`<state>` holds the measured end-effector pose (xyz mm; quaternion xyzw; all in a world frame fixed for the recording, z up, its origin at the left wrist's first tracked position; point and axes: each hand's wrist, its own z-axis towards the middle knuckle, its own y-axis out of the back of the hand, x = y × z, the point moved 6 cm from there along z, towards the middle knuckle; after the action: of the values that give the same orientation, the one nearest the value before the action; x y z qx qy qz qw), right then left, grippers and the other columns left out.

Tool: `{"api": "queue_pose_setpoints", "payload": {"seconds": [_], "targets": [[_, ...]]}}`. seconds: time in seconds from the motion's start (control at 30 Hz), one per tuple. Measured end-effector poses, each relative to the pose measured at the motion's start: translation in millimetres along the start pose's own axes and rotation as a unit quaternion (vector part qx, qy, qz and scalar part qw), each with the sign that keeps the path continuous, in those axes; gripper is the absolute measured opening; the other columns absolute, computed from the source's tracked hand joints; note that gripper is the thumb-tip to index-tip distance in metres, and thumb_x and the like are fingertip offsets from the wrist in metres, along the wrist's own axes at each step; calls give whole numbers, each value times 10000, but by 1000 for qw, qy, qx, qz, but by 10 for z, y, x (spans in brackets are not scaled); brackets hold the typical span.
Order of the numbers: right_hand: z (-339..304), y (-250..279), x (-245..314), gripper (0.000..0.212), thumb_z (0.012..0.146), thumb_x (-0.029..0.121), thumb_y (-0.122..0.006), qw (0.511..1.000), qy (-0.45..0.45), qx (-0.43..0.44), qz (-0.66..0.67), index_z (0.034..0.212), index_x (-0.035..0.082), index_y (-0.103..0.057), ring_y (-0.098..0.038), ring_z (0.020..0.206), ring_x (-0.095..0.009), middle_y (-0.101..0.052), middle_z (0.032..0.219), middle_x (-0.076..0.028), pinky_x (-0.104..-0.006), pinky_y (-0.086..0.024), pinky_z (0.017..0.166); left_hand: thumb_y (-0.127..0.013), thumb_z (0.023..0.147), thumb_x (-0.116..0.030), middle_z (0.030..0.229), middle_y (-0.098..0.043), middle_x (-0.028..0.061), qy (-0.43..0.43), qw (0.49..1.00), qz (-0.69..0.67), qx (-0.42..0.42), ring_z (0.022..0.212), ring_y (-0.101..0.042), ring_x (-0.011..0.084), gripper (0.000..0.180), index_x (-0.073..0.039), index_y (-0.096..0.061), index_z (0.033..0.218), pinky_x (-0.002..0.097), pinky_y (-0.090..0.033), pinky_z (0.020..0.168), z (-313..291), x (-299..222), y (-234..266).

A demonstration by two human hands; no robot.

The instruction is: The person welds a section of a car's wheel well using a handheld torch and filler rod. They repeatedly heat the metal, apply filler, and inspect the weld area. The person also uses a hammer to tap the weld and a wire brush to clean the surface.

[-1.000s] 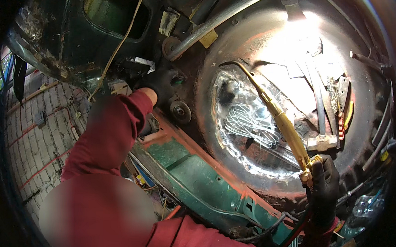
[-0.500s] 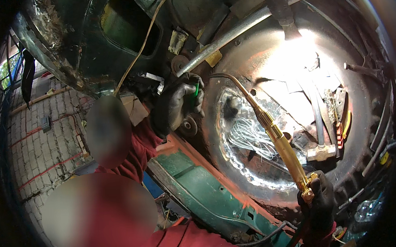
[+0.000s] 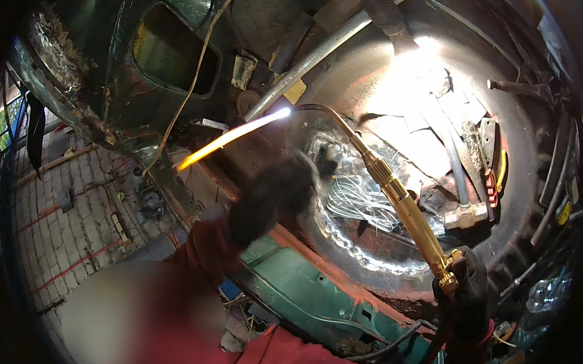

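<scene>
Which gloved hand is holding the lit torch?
The right hand, gripping the brass torch at its lower end; the blurred left hand is apart from it.

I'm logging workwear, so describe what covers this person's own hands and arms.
The left hand and right hand are gloved in near-black; blur hides the left one's finer detail. The left sleeve is deep red, as is the right sleeve, little of which shows.
</scene>
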<state>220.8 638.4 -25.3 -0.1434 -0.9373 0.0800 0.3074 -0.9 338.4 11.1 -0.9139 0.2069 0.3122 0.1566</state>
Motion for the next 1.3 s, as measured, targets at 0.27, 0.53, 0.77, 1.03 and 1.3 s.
{"api": "queue_pose_setpoints", "payload": {"seconds": [0.27,0.53,0.77,1.03,1.3], "targets": [[-34,60,76,624,1116,597,-501,990,57,-37,-123,1047,-16,-596,-570,615,-70,-598,744,-11,-234,-441,555,-879,916,-304,971,-737,127,-263,888,355,125,856,-766,296,515,-4,-636,1258,407,-612,758,-273,46,-1203],[-61,90,104,599,1122,585,-498,983,57,-56,-167,1078,-3,-602,-586,630,-80,-605,749,-6,-242,-451,566,-640,1015,-203,1133,-675,219,-40,819,559,122,1017,-701,429,290,-18,-611,1238,518,-563,928,-155,517,-517],[-143,537,-461,377,1132,429,-568,994,18,-108,10,1098,54,-574,-508,644,-63,-540,861,6,-235,-428,557,-597,990,-211,1344,-639,239,53,650,758,9,1161,-675,443,299,-32,-697,1206,523,-540,1006,76,546,1530],[-225,462,-52,524,1099,545,-596,991,-5,-131,18,1094,21,-591,-566,765,-74,-563,864,12,-238,-470,678,-692,924,-234,1125,-716,251,142,540,811,-175,1089,-690,450,386,-12,-679,1240,545,-551,969,201,105,1601],[-284,408,17,535,1119,531,-559,985,7,-174,-11,1129,-3,-603,-594,793,-86,-612,919,-27,-252,-489,705,-896,759,-408,1193,-647,172,-77,609,771,168,1159,-645,367,726,9,-599,1273,497,-524,935,675,1368,-466]]}}
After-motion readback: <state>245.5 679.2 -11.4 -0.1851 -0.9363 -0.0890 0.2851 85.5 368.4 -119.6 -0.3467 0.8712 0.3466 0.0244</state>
